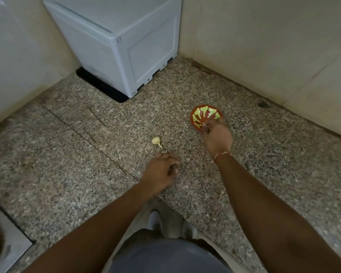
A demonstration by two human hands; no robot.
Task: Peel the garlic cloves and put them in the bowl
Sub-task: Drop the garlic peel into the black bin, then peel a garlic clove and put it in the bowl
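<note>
**Inspector:** Position of the task items, please.

**Assistant:** The garlic bulb (156,141) lies on the speckled stone bench (106,150), papery skin on, stem pointing toward the person. It is just beyond the left hand (161,170) and not touched. The bowl (205,116), red with green markings, sits to the right, near the wall corner.

**Inspector:** The hands?

**Assistant:** The right hand (217,135) is over the near rim of the bowl, fingers curled downward and covering part of it. Whether it pinches a clove I cannot tell; the fingertips hide anything there. The left hand's fingers are curled inward above the bench. I see no clove in it, though something small may be concealed.

**Inspector:** Bowl contents?

**Assistant:** None visible in the exposed part; the covered part cannot be judged.

**Inspector:** Risks from here.

**Assistant:** In my judgement, three. The hand at the rim could tip or slide the light bowl if it presses down. A small peeled clove released off-centre could bounce out, and it would be hard to spot on this mottled surface. The bulb is round and loose, so a careless reach by the left hand could roll it away toward the grey box (126,46).
</note>
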